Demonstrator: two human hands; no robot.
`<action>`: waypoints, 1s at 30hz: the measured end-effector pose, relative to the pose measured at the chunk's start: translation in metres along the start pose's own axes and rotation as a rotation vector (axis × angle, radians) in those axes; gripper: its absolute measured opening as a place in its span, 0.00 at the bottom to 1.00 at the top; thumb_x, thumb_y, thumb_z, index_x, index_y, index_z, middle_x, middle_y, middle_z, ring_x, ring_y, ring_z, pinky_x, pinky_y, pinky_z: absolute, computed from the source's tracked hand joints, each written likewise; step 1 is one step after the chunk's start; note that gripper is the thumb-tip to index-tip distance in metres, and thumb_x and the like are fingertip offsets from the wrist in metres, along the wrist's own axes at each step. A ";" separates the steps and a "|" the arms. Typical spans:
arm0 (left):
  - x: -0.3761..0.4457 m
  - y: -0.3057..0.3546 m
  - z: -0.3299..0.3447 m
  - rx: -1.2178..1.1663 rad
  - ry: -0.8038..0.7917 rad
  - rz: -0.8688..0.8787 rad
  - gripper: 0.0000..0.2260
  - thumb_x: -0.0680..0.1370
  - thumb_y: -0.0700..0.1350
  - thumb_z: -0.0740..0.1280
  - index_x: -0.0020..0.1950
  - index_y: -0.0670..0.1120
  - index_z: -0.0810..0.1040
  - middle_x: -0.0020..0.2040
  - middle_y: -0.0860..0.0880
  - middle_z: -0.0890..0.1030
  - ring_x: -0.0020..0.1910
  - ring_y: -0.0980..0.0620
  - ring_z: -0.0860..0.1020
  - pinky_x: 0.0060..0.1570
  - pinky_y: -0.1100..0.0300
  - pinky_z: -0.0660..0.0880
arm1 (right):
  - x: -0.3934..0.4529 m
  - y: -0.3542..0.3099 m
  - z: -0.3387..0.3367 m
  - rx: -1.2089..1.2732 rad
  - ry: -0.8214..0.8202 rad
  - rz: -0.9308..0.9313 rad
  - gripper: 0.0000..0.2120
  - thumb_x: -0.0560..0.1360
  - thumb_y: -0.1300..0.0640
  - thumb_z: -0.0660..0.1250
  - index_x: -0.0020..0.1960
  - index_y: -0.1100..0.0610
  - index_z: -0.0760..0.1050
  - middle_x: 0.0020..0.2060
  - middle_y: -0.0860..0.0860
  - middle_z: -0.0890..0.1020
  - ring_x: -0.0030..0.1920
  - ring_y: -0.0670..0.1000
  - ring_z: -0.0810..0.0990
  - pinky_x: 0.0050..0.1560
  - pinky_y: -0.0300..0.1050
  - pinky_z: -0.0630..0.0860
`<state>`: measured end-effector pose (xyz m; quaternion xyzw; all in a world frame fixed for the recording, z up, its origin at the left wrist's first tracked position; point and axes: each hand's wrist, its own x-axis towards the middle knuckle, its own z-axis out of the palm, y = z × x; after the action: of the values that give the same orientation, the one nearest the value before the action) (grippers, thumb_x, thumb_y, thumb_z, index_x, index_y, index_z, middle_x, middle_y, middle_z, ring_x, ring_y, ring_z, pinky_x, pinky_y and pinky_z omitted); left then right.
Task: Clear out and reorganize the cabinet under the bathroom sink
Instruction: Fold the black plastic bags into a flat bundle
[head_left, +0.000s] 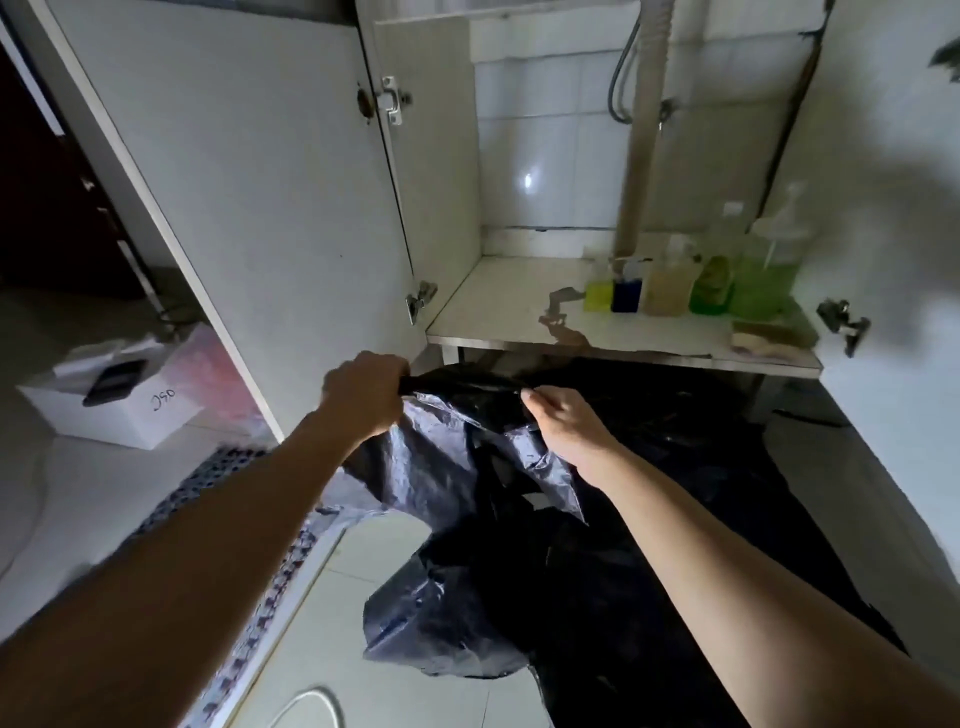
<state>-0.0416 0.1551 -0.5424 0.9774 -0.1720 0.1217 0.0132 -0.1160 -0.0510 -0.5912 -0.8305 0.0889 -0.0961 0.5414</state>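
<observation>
Tiled floor (395, 597) under black bag (467, 467), peeling cabinet shelf (498, 306) behind

dim, soft-focus, edges warped, glare on tiles (527, 182).

Off to the left there's a white box (111, 410) sitting on the pale tiled floor (363, 623), with something scribbled on its front in marker, can't make it out. A dark, phone-looking thing (113, 382) lies on top of it. Just beside the box is some pinkish plastic wrap (221, 379). A patterned blue-and-white mat (218, 478) runs along the floor, and a bit of white cord (311, 701) loops in at the bottom edge.
</observation>
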 end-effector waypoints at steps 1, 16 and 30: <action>0.004 -0.006 -0.011 0.039 0.041 -0.024 0.12 0.76 0.39 0.63 0.54 0.51 0.80 0.49 0.45 0.81 0.48 0.42 0.81 0.47 0.53 0.76 | -0.001 -0.001 0.000 -0.110 -0.043 -0.019 0.16 0.81 0.52 0.57 0.37 0.59 0.68 0.27 0.50 0.67 0.28 0.48 0.65 0.29 0.40 0.61; 0.048 0.066 -0.140 -0.066 0.329 0.159 0.10 0.77 0.42 0.62 0.51 0.52 0.81 0.48 0.47 0.82 0.50 0.42 0.79 0.48 0.54 0.72 | 0.005 -0.051 -0.103 -0.315 0.295 -0.194 0.33 0.73 0.33 0.58 0.61 0.60 0.72 0.49 0.51 0.80 0.48 0.52 0.79 0.46 0.43 0.74; -0.012 0.180 -0.098 -1.127 -0.287 -0.049 0.36 0.71 0.54 0.74 0.73 0.42 0.63 0.63 0.42 0.74 0.56 0.46 0.73 0.51 0.56 0.70 | -0.033 -0.088 -0.213 -0.387 0.597 -0.115 0.07 0.73 0.65 0.60 0.41 0.61 0.77 0.34 0.54 0.78 0.34 0.51 0.75 0.28 0.38 0.67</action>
<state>-0.1364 -0.0036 -0.4529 0.8300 -0.1877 -0.1228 0.5106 -0.1985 -0.1950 -0.4283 -0.8566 0.2128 -0.3461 0.3179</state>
